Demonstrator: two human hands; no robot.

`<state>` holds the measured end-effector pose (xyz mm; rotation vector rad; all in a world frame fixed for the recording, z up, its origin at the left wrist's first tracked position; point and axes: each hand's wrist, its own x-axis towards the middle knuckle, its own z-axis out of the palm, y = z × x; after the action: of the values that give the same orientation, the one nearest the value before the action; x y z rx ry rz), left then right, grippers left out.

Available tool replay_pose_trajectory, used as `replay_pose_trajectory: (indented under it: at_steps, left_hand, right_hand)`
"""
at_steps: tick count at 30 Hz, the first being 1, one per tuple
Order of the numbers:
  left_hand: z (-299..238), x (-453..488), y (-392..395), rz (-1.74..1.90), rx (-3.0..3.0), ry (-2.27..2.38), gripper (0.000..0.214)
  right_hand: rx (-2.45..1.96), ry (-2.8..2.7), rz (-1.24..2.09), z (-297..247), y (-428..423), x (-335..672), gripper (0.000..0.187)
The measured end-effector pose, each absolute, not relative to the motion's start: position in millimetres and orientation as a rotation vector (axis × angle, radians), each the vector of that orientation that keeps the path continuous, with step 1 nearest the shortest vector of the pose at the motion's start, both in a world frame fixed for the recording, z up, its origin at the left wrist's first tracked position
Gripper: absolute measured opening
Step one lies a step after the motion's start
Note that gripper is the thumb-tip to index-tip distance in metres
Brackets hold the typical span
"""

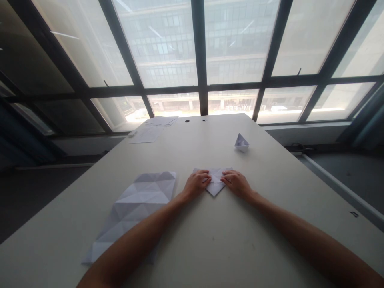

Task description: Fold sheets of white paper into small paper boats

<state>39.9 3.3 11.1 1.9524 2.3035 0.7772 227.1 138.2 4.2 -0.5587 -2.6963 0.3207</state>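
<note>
Forearms (300, 230) cross a white table (210, 248) toward folded paper (215, 176); dark-framed windows (168, 44) beyond.

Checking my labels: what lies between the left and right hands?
The folded white paper, with the left hand and the right hand touching either side; the head view shows it.

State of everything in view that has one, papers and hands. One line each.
Folded paper: flat on the table, point toward the wearer, under both hands.
Left hand: fingers bent, on its left side.
Right hand: fingers bent, on its right side.
Creased sheet: unfolded, crease pattern showing, partly behind the left forearm.
Small folded paper shape: peak up, untouched.
Far sheets: lying flat, partly overlapping.
</note>
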Motion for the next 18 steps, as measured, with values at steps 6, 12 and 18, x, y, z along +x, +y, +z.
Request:
replay_pose_trajectory:
  at_steps: [6,12,18]
  left_hand:
    - [15,41,2,0.788,1.986,2.302,0.021]
    - [13,37,2,0.699,1.983,2.300,0.020]
    - [4,28,5,0.463,1.957,2.256,0.051]
  right_hand:
    - [-0.582,-2.651,0.368,5,139,228,0.025]
    - [-0.523,-2.674,0.330,4,140,229,0.026]
    - [-0.471,-2.729,0.343,-2,144,228,0.040]
